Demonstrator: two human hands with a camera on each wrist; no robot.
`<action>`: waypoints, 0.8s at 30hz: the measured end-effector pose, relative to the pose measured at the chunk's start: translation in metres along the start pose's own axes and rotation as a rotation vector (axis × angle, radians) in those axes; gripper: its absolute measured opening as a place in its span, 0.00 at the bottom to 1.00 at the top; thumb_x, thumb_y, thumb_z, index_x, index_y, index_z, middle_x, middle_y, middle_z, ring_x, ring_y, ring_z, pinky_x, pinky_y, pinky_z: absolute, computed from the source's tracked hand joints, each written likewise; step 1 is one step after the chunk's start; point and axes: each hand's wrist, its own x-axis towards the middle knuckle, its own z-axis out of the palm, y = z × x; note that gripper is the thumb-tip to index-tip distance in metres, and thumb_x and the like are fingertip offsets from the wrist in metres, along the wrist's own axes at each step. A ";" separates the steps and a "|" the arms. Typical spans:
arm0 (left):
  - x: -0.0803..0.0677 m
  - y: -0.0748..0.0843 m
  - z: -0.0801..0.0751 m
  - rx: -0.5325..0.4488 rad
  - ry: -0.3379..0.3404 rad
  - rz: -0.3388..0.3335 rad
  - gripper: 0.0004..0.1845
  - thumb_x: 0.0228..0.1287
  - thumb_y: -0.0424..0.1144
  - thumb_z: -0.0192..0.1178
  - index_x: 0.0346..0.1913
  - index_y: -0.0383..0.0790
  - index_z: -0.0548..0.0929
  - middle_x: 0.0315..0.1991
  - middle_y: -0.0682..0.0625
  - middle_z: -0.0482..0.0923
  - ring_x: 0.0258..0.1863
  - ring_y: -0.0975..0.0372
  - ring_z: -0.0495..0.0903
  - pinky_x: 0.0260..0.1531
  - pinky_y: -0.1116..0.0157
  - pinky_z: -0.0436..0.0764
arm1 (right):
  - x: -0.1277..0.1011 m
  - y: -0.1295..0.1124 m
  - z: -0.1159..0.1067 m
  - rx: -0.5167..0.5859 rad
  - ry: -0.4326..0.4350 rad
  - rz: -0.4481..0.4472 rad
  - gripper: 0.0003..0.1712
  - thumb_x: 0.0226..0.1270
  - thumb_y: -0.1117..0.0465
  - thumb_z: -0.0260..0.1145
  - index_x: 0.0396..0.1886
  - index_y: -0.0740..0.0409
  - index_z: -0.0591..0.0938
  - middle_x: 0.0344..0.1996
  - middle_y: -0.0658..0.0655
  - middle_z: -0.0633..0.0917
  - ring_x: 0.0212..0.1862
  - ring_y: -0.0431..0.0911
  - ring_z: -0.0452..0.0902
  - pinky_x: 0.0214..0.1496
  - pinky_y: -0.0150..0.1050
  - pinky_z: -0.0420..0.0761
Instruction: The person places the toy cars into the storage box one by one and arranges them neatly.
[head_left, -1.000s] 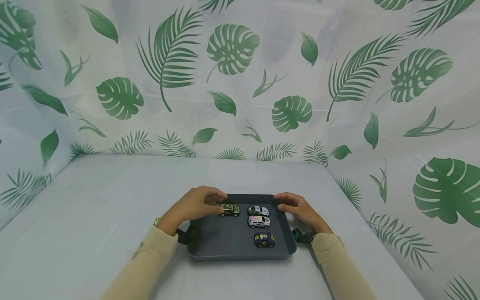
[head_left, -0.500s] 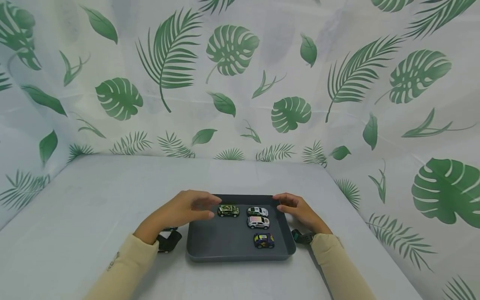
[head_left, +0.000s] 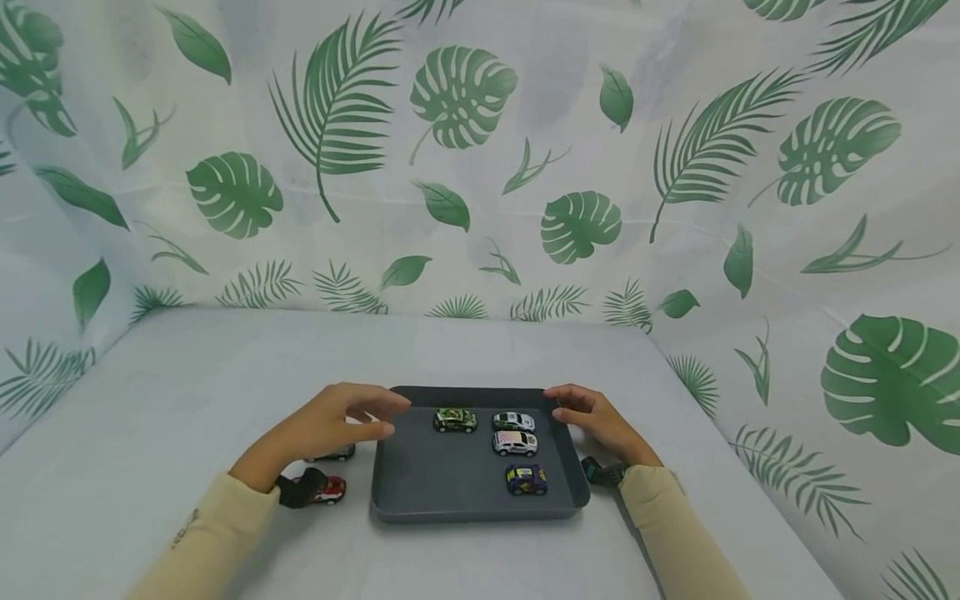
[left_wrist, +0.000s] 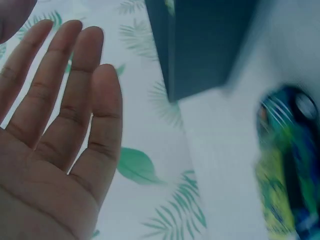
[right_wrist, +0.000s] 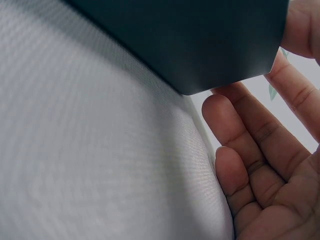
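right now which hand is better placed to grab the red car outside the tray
Left, most likely. The left hand is open and empty, beside the red car; the right hand rests at the tray's far right rim.

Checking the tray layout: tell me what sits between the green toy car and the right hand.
In the head view, one white toy car sits between the green toy car and the right hand, inside the tray.
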 end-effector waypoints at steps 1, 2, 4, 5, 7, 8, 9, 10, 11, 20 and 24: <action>-0.002 -0.002 -0.001 0.002 0.010 -0.011 0.22 0.78 0.38 0.67 0.67 0.30 0.83 0.64 0.38 0.85 0.59 0.46 0.86 0.59 0.57 0.84 | 0.000 0.000 0.000 0.000 0.002 0.003 0.24 0.79 0.64 0.68 0.69 0.71 0.80 0.66 0.70 0.83 0.66 0.55 0.80 0.76 0.64 0.69; -0.004 -0.004 -0.003 0.000 0.018 -0.018 0.21 0.78 0.38 0.67 0.67 0.30 0.84 0.64 0.38 0.85 0.58 0.47 0.87 0.58 0.58 0.85 | 0.000 0.000 0.000 -0.002 0.001 0.004 0.24 0.79 0.64 0.68 0.69 0.71 0.80 0.65 0.70 0.83 0.65 0.53 0.81 0.75 0.63 0.70; -0.008 -0.007 -0.005 0.006 0.031 -0.029 0.21 0.78 0.39 0.67 0.66 0.31 0.84 0.63 0.38 0.85 0.57 0.49 0.87 0.58 0.59 0.85 | 0.000 -0.001 0.000 -0.001 0.000 0.009 0.24 0.79 0.64 0.68 0.69 0.70 0.80 0.65 0.69 0.83 0.63 0.50 0.81 0.74 0.61 0.71; -0.010 -0.008 -0.007 0.012 0.037 -0.032 0.21 0.78 0.38 0.67 0.66 0.31 0.84 0.63 0.38 0.85 0.57 0.49 0.87 0.58 0.59 0.85 | 0.000 -0.001 0.001 -0.002 -0.001 0.010 0.24 0.79 0.64 0.68 0.69 0.70 0.80 0.65 0.69 0.83 0.63 0.50 0.81 0.74 0.60 0.71; -0.013 -0.011 -0.010 0.023 0.044 -0.042 0.20 0.78 0.39 0.68 0.66 0.32 0.85 0.63 0.39 0.86 0.57 0.50 0.87 0.58 0.57 0.85 | 0.000 -0.001 0.001 0.003 0.003 0.017 0.24 0.79 0.64 0.68 0.69 0.69 0.80 0.65 0.68 0.83 0.63 0.50 0.81 0.74 0.61 0.71; -0.015 -0.012 -0.011 0.032 0.050 -0.047 0.20 0.78 0.39 0.68 0.65 0.32 0.85 0.62 0.40 0.86 0.57 0.50 0.87 0.59 0.55 0.85 | 0.000 -0.001 0.001 0.005 0.003 0.016 0.24 0.79 0.64 0.68 0.69 0.69 0.80 0.65 0.69 0.83 0.63 0.50 0.81 0.75 0.61 0.70; -0.016 -0.013 -0.013 0.039 0.057 -0.060 0.20 0.78 0.39 0.68 0.65 0.32 0.85 0.62 0.41 0.86 0.57 0.50 0.87 0.59 0.53 0.85 | 0.000 -0.001 0.001 0.007 0.004 0.015 0.24 0.78 0.64 0.68 0.68 0.69 0.81 0.65 0.69 0.83 0.63 0.51 0.81 0.75 0.62 0.70; -0.018 -0.015 -0.015 0.043 0.065 -0.075 0.20 0.78 0.39 0.68 0.65 0.33 0.85 0.62 0.41 0.86 0.57 0.50 0.87 0.60 0.51 0.84 | 0.001 -0.001 0.001 0.007 0.005 0.015 0.24 0.78 0.64 0.68 0.68 0.69 0.81 0.65 0.69 0.83 0.63 0.52 0.81 0.75 0.63 0.70; -0.019 -0.016 -0.016 0.047 0.074 -0.093 0.20 0.78 0.39 0.68 0.65 0.33 0.86 0.62 0.42 0.87 0.57 0.51 0.87 0.61 0.49 0.84 | 0.001 -0.001 0.001 0.003 0.006 0.011 0.24 0.78 0.64 0.68 0.68 0.70 0.81 0.65 0.69 0.83 0.63 0.53 0.81 0.75 0.63 0.70; -0.026 -0.028 -0.025 0.007 0.075 -0.136 0.20 0.79 0.39 0.66 0.66 0.30 0.84 0.62 0.38 0.86 0.56 0.52 0.87 0.55 0.61 0.85 | 0.000 0.000 0.000 0.010 0.009 0.010 0.24 0.79 0.64 0.68 0.68 0.70 0.80 0.65 0.69 0.83 0.64 0.53 0.80 0.76 0.66 0.68; -0.029 -0.034 -0.027 -0.007 0.076 -0.173 0.21 0.79 0.38 0.66 0.67 0.28 0.83 0.62 0.36 0.85 0.57 0.50 0.87 0.54 0.60 0.85 | 0.000 0.002 0.000 0.003 0.013 0.013 0.24 0.79 0.63 0.69 0.68 0.70 0.81 0.66 0.69 0.82 0.65 0.53 0.80 0.76 0.66 0.67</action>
